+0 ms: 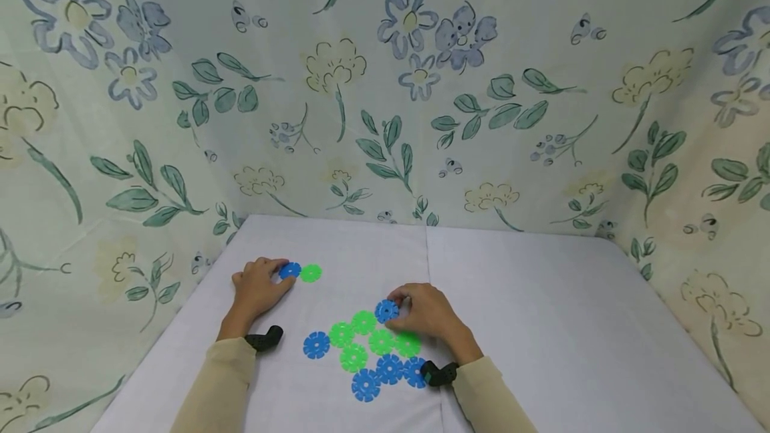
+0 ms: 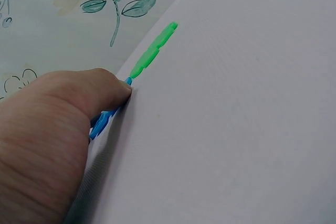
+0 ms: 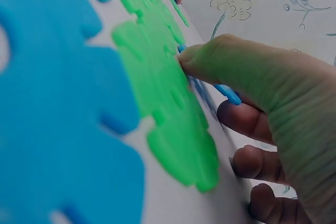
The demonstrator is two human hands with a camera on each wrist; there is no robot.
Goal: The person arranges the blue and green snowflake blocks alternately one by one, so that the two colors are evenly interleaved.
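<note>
At the far left of the table, my left hand (image 1: 259, 289) pinches a blue notched disc (image 1: 290, 270) between thumb and fingers. A green notched disc (image 1: 311, 273) lies against that disc's right side; the left wrist view shows the green disc (image 2: 155, 50) beyond my thumb. My right hand (image 1: 428, 313) pinches another blue disc (image 1: 387, 311) by its right edge, at the top of a loose group of discs. In the right wrist view this blue disc (image 3: 228, 94) is mostly hidden by my thumb, and the other fingers curl below it.
Several green discs (image 1: 353, 357) lie beneath and left of my right hand. Nearer me are more blue discs (image 1: 365, 385), one partly covered by the right wrist camera (image 1: 438, 373). A single blue disc (image 1: 316, 345) sits at the group's left. Flowered curtains (image 1: 385, 85) enclose the white table (image 1: 541, 326).
</note>
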